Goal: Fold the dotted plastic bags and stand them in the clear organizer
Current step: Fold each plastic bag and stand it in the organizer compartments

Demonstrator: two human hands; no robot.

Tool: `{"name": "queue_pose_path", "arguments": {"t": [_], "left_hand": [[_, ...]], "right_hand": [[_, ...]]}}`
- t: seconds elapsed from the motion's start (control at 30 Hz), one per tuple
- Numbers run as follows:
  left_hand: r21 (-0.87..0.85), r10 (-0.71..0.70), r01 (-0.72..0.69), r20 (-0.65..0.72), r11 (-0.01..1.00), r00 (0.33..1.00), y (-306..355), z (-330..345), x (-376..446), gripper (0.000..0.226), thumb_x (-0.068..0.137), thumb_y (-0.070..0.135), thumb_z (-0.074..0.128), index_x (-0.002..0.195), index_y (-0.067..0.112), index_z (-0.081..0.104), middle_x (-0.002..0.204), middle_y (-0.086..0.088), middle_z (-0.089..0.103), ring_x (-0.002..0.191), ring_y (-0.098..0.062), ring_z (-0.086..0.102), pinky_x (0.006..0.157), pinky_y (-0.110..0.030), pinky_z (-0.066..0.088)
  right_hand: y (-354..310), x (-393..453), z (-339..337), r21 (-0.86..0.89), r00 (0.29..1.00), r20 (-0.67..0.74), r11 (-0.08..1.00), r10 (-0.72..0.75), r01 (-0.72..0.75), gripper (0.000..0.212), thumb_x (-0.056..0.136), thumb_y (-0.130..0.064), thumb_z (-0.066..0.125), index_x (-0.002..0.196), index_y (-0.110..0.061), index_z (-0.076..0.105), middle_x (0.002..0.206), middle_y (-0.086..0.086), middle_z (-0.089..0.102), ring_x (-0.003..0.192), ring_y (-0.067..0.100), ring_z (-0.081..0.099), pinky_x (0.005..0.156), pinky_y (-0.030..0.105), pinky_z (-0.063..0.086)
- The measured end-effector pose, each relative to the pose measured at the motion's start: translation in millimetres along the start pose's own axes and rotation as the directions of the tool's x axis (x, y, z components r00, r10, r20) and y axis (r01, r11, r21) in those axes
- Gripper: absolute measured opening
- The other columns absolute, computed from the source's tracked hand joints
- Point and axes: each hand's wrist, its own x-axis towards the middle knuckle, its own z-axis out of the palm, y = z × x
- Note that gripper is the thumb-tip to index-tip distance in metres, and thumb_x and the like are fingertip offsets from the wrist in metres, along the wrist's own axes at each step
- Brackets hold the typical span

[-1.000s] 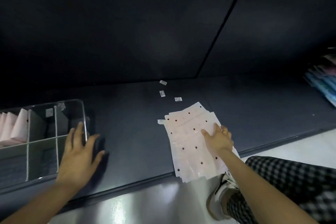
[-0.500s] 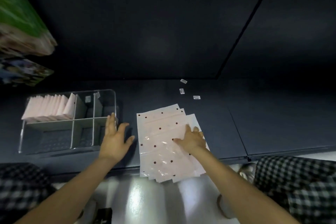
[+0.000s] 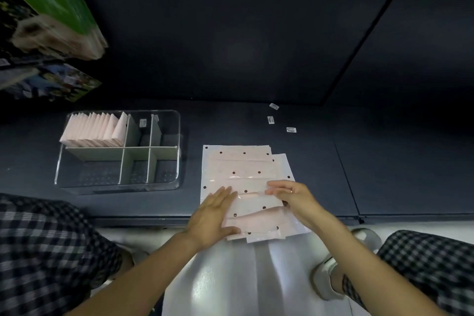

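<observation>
A stack of pale pink plastic bags with dark dots point(image 3: 238, 169) lies flat on the dark shelf, its near end overhanging the shelf edge. My left hand point(image 3: 214, 215) rests flat with straight fingers on the stack's near left part. My right hand point(image 3: 292, 196) lies on the right side, fingers stretched leftward over the top bag. The clear organizer point(image 3: 177, 136) stands to the left, split by white dividers. A row of folded pink bags point(image 3: 95, 128) stands upright in its far left compartment.
Three small barcode labels point(image 3: 291, 130) lie on the shelf behind the stack. Green and colourful packages point(image 3: 51, 7) hang at upper left. My knees in checked trousers point(image 3: 46, 244) flank the glossy white floor point(image 3: 230, 277). A shelf seam point(image 3: 346, 177) runs right of the stack.
My left hand left the organizer's side and came down on the bag stack. My right hand shifted on the stack. The view swung so the organizer shows fully.
</observation>
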Motion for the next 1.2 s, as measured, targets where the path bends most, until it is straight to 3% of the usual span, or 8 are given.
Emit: {"name": "queue_pose_path", "arguments": {"t": [0.2, 0.3, 0.4, 0.63, 0.73, 0.83, 1.07, 1.2], "left_hand": [[-0.11, -0.095, 0.086, -0.082, 0.99, 0.992, -6.6, -33.7, 1.1, 0.021, 0.091, 0.029, 0.055, 0.108, 0.03, 0.068, 0.107, 0.012, 0.069, 0.1, -0.011, 0.061, 0.083, -0.025, 0.046], [-0.342, -0.073, 0.066, -0.006, 0.937, 0.997, -8.4, -49.5, 3.0, 0.014, 0.087, 0.027, 0.065, 0.08, 0.016, 0.069, 0.063, 0.008, 0.059, 0.059, -0.004, 0.05, 0.057, -0.021, 0.039], [-0.596, -0.049, 0.094, 0.091, 0.797, 0.995, -10.2, -56.8, 3.6, 0.013, 0.087, 0.019, 0.067, 0.086, 0.006, 0.069, 0.074, -0.005, 0.066, 0.064, -0.007, 0.055, 0.064, -0.025, 0.045], [-0.894, -0.462, 0.188, -0.024, 0.406, 0.886, -13.7, -42.6, 8.4, 0.02, 0.092, 0.006, 0.057, 0.111, 0.001, 0.061, 0.111, -0.019, 0.066, 0.092, -0.025, 0.063, 0.083, -0.042, 0.05], [-0.762, -0.538, 0.146, -0.294, 0.631, 0.79, -4.7, -28.0, 6.8, 0.043, 0.09, 0.012, 0.061, 0.131, 0.012, 0.049, 0.126, -0.001, 0.058, 0.114, -0.018, 0.055, 0.095, -0.032, 0.046], [-0.423, -0.306, 0.07, -0.523, 0.903, 0.796, -0.8, -14.6, 0.6, 0.049, 0.089, 0.017, 0.062, 0.135, 0.018, 0.045, 0.137, 0.003, 0.046, 0.127, -0.015, 0.04, 0.1, -0.029, 0.04], [0.122, 0.084, -0.069, -0.12, 0.99, 0.989, -1.4, 18.2, -1.3, 0.06, 0.099, 0.039, 0.037, 0.151, 0.02, 0.013, 0.159, 0.002, -0.001, 0.146, -0.016, -0.007, 0.112, -0.025, -0.017], [0.226, 0.054, -0.062, 0.04, 0.972, 0.998, -8.7, 25.0, -1.0, 0.066, 0.1, 0.049, 0.024, 0.15, 0.022, -0.009, 0.156, 0.004, -0.02, 0.143, -0.017, -0.021, 0.116, -0.031, -0.015]], "right_hand": [[-18.7, -7.0, -22.5, 0.098, 0.93, 0.351, 0.983, 0.113, -0.157, 0.035, 0.084, -0.012, 0.062, 0.119, -0.006, 0.06, 0.106, 0.009, 0.068, 0.092, 0.012, 0.066, 0.083, 0.022, 0.05], [-29.0, -8.2, -33.1, -0.343, 0.862, 0.472, 0.939, 0.184, -0.013, 0.056, 0.077, -0.019, 0.075, 0.126, -0.036, 0.053, 0.117, 0.0, 0.059, 0.105, 0.005, 0.055, 0.091, 0.019, 0.039], [-31.0, -2.3, -21.3, -0.621, 0.929, 0.338, 0.777, 0.152, 0.099, 0.051, 0.07, -0.025, 0.081, 0.111, -0.048, 0.059, 0.116, -0.016, 0.056, 0.106, 0.002, 0.05, 0.084, 0.012, 0.038], [2.2, 21.7, 20.7, -0.435, 0.994, -0.022, 0.896, -0.108, 0.087, 0.026, 0.082, -0.019, 0.072, 0.062, -0.023, 0.055, 0.06, -0.011, 0.055, 0.059, 0.011, 0.049, 0.056, 0.021, 0.036], [12.5, 31.9, 28.5, -0.462, 0.984, -0.162, 0.887, -0.076, -0.008, 0.035, 0.085, -0.024, 0.068, 0.063, -0.013, 0.043, 0.062, 0.001, 0.045, 0.061, 0.018, 0.039, 0.059, 0.028, 0.028], [14.1, 37.7, 35.1, -0.492, 0.968, -0.248, 0.864, -0.025, -0.103, 0.017, 0.085, -0.023, 0.066, 0.091, -0.011, 0.056, 0.085, 0.002, 0.057, 0.081, 0.02, 0.051, 0.069, 0.027, 0.036], [16.2, 34.9, 37.8, -0.539, 0.941, -0.323, 0.837, -0.099, -0.096, 0.046, 0.085, -0.029, 0.066, 0.123, -0.016, 0.043, 0.102, 0.004, 0.062, 0.103, 0.024, 0.055, 0.083, 0.031, 0.043], [24.1, 25.0, 38.0, -0.86, 0.861, -0.012, 0.444, -0.509, 0.251, 0.052, 0.082, -0.03, 0.07, 0.129, -0.021, 0.052, 0.131, -0.001, 0.052, 0.124, 0.023, 0.042, 0.102, 0.033, 0.034]]}}
